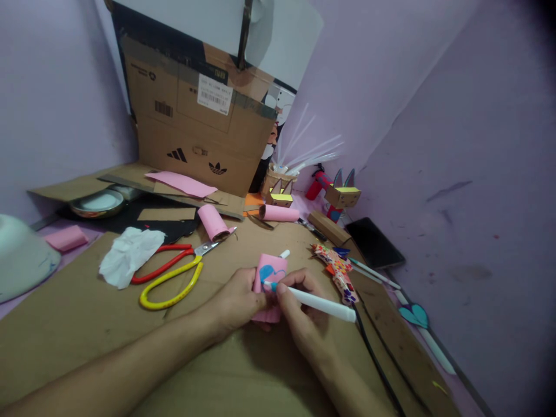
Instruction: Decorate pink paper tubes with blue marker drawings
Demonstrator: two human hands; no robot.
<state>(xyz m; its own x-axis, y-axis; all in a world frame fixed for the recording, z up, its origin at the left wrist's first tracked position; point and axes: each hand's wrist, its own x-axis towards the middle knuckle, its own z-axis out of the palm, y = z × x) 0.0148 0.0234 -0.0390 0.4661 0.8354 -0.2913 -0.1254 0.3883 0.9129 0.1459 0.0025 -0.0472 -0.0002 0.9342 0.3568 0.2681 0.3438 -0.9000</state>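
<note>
My left hand (237,301) is closed around a pink paper-covered tube (270,266), its thumb across the front. On the tube is a blue heart shape, its left half filled in and its right half only an outline. My right hand (306,310) grips a white marker pen (325,304) whose blue tip touches the pink surface by the heart. A small white piece (284,254), perhaps the marker's cap, sticks out behind the tube. Left of my hands lie scissors (174,275) with one red and one yellow handle, next to a crumpled white tissue (130,255).
Pink tubes (212,223) lie beyond the scissors. A large cardboard box (195,127) stands at the back, near a cup of clear sticks (278,176). To the right are a flower-patterned hot glue gun (337,269) with its cord, a dark phone (374,242) and a box-headed cardboard figure (343,197).
</note>
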